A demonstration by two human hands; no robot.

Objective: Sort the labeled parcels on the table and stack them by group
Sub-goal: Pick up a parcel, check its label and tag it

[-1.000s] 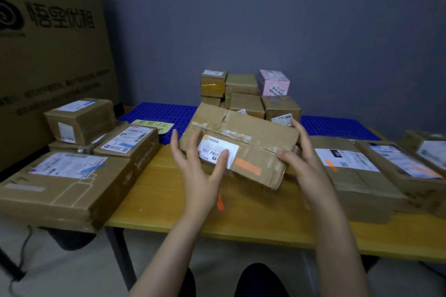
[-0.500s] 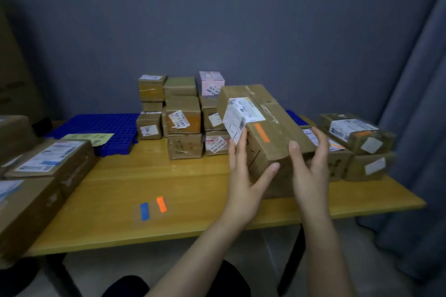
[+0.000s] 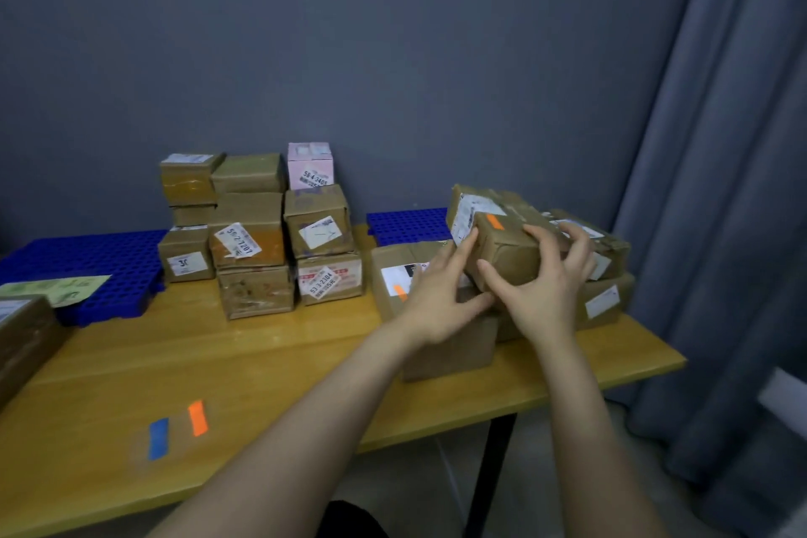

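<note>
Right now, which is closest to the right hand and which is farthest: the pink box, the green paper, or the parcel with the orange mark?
1. Parcel with the orange mark: the right hand holds it, on the right.
2. Pink box: top of the middle stack, at the back.
3. Green paper: far left.

Matt cardboard parcel (image 3: 502, 249), paper label (image 3: 465, 216); smooth wooden table (image 3: 218, 363).

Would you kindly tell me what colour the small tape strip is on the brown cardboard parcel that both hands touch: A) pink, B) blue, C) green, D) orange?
D: an orange strip shows on the top face of the brown cardboard parcel, near the index finger of the left hand.
</note>
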